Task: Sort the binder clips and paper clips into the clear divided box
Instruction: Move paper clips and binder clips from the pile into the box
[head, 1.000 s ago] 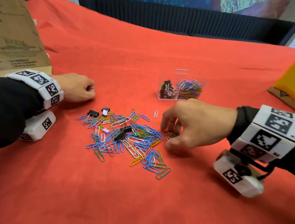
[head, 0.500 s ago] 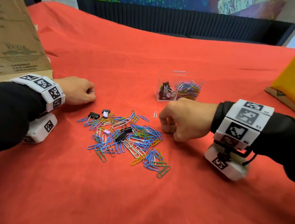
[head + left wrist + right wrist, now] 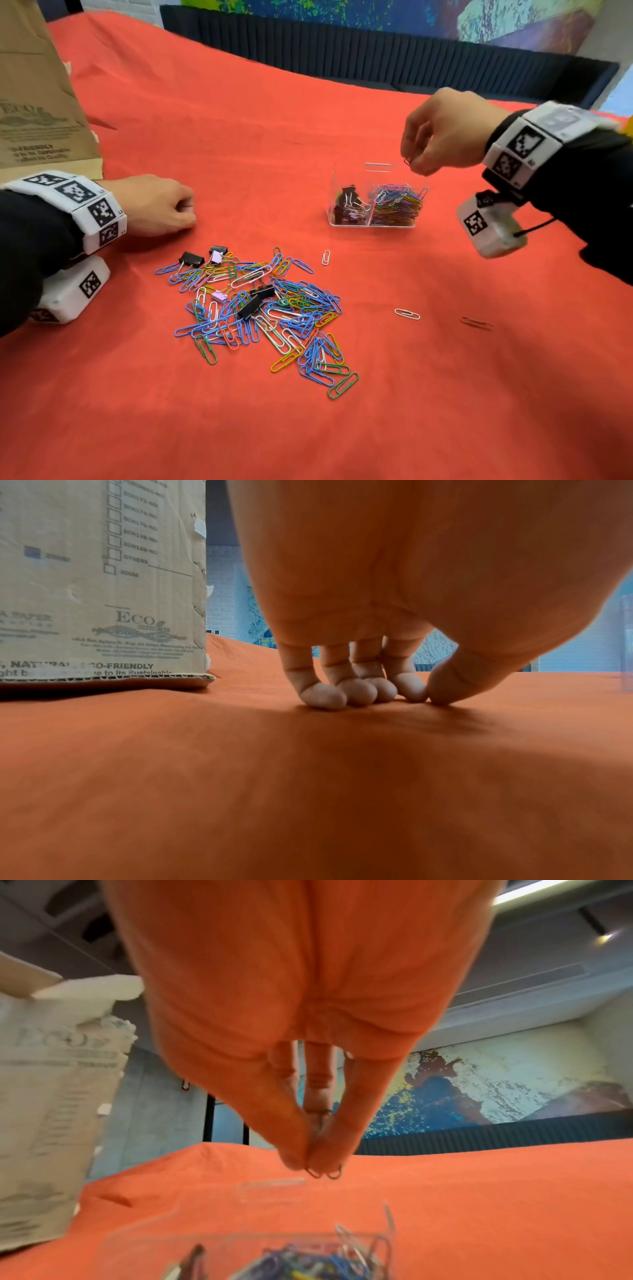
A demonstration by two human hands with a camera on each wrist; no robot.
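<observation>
A clear divided box point(image 3: 371, 225) stands on the red cloth, with binder clips point(image 3: 349, 205) in its left compartment and coloured paper clips point(image 3: 399, 205) in its right. My right hand point(image 3: 411, 163) hovers just above the box's right side and pinches a few paper clips point(image 3: 322, 1173) between thumb and fingertips. A mixed pile of paper clips and several black and lilac binder clips point(image 3: 260, 305) lies in front of the box. My left hand point(image 3: 161, 205) rests on the cloth left of the pile, its fingertips point(image 3: 342, 696) loosely curled on the fabric and holding nothing.
A brown cardboard box point(image 3: 30, 102) stands at the far left behind my left hand. Single paper clips lie apart from the pile: a white one point(image 3: 326, 257), another white one point(image 3: 407, 313) and an orange one point(image 3: 476, 323). A dark ribbed panel point(image 3: 376, 58) runs behind the table.
My right hand rose from the cloth at the pile's right edge and moved back and right over the box, carrying clips. Two loose clips now show where it was. The left hand stayed put.
</observation>
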